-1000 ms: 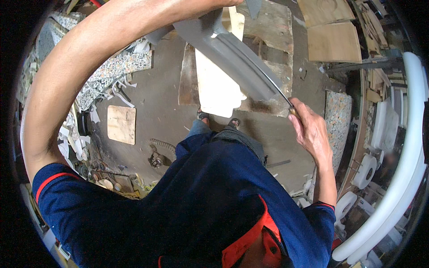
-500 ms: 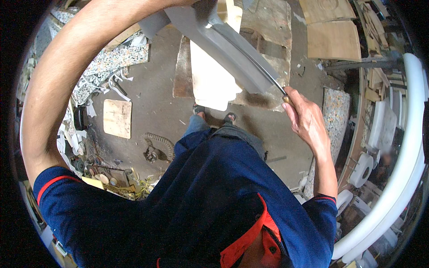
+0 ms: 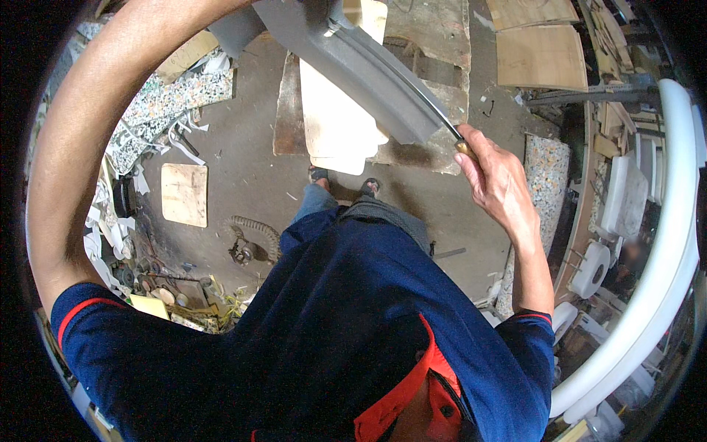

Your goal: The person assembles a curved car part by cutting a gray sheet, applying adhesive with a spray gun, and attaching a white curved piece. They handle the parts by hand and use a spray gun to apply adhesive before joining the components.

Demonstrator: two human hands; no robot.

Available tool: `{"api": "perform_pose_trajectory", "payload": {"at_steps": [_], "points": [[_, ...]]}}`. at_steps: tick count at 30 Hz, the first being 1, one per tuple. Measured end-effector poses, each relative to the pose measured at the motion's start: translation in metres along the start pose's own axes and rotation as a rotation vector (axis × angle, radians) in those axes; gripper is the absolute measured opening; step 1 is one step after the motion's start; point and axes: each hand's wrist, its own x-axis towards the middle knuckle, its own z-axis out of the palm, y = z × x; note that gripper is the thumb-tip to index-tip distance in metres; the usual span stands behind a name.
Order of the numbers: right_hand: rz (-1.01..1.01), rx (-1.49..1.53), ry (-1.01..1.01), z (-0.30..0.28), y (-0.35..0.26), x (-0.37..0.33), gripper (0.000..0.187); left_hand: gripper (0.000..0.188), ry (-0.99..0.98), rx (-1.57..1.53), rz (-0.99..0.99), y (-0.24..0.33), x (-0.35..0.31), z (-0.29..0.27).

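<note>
My right hand (image 3: 495, 175) is closed around the short brown handle of a long, thin metal tool (image 3: 429, 103). Its narrow shaft runs up and left along the edge of a grey panel-like piece (image 3: 361, 77). Whether the shaft touches the panel or enters a fold, I cannot tell. This long piece slants from the top of the view down toward my right hand, with a wider grey flap at its upper left. My left arm arches up the left side and leaves at the top edge, so my left hand is out of sight.
Pale sheets (image 3: 335, 121) and worn boards (image 3: 291, 132) lie below the panel. A small square board (image 3: 184, 195) and a coiled hose (image 3: 254, 232) are on the floor. Speckled foam and scraps (image 3: 177, 96) cover the left; a long white curved piece (image 3: 674, 221) stands right.
The grey panel and the tool appear slightly higher and farther left, as does my right hand, still holding the handle. The floor has shifted similarly in view.
</note>
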Motion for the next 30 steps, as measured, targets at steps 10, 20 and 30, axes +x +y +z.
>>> {"api": "perform_pose_trajectory", "payload": {"at_steps": [10,20,30], "points": [[0.033,0.018,0.037,-0.010,-0.004,-0.018,0.034,0.008,0.010,-0.018,0.006,-0.002,0.001,0.003],[0.035,0.018,0.020,0.009,0.000,-0.011,0.033,0.008,0.079,-0.057,0.000,-0.002,0.000,0.003],[-0.012,0.000,0.055,0.015,0.004,-0.003,0.035,0.009,0.110,-0.005,0.019,-0.003,-0.004,0.002]]}}
